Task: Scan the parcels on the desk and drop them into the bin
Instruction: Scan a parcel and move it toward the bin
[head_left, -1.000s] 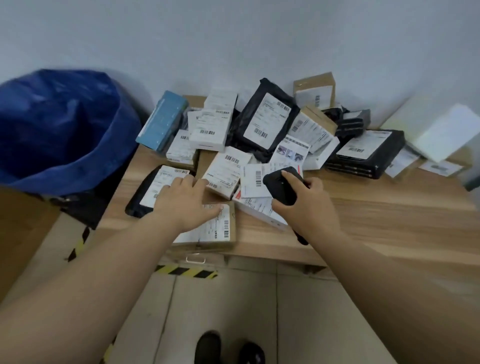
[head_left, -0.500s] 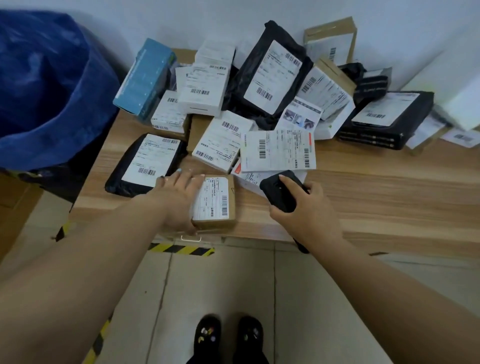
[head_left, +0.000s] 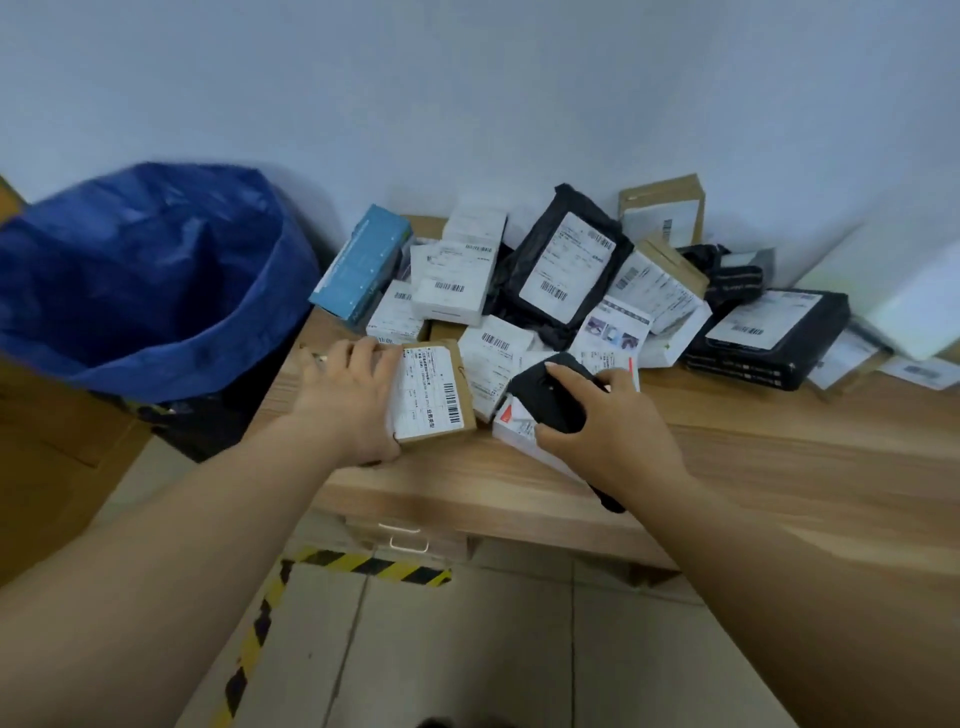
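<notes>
The bin (head_left: 156, 280), lined with a blue bag, stands left of the left grip (head_left: 348, 400); the bag's folds hide its inside, so what it holds cannot be told. Its left edge is cut off by the frame.

The left grip grasps a small brown box (head_left: 434, 392) by its left side, fingers curled over the top edge, thumb under the near corner. The box shows its white label and barcode upward; whether it rests on the desk (head_left: 779, 467) or is lifted just clear is hard to tell.

Right of that box, the right grip (head_left: 613, 431) is clenched round a black scanner (head_left: 550, 395), forefinger laid on top. The scanner's handle is mostly hidden by the palm; its end pokes out below the wrist. Under it lies a white parcel (head_left: 519, 431), partly covered.

Beyond both grips the pile (head_left: 519, 291) of parcels crowds the back of the desk against the wall: a blue box (head_left: 361, 262) at its left, white boxes, a black bag (head_left: 566, 265) with a label, brown boxes, and a flat black parcel (head_left: 769, 332) at far right. Many labels are too blurred to read. Below the grips, a drawer handle (head_left: 408, 538) and striped floor tape (head_left: 363, 564) show.
</notes>
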